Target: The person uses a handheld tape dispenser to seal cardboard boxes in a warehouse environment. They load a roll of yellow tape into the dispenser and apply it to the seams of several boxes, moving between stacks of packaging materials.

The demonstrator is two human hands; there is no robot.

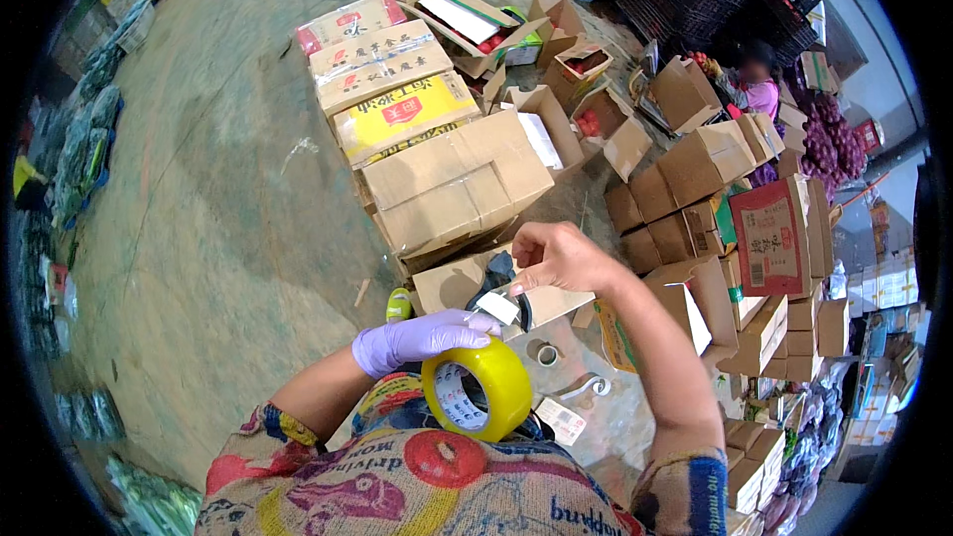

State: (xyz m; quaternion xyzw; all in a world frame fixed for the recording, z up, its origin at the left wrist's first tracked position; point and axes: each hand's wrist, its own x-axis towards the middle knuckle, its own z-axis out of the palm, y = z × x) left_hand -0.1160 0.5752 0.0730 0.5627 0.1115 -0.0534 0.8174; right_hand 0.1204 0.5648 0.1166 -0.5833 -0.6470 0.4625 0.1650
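Observation:
My left hand (428, 340), in a purple glove, is closed by the top of a large roll of yellow packing tape (514, 394). The roll hangs near my body with its printed core facing the camera. Beside the gloved fingertips is a small white piece (497, 307) with a dark part around it; its exact kind is unclear. My bare right hand (555, 259) is raised just above it, fingers curled, and whether something thin is pinched there cannot be told. Below the hands stands a cardboard box (447, 285). A large closed carton (461, 179) lies ahead of me.
More cartons, including a yellow one (406, 115), reach away in a row. Open boxes (595, 126) with red produce stand beyond. Stacked cartons (700, 171) are at right, near a person in pink (761, 97). An empty tape core (547, 354) lies on the floor.

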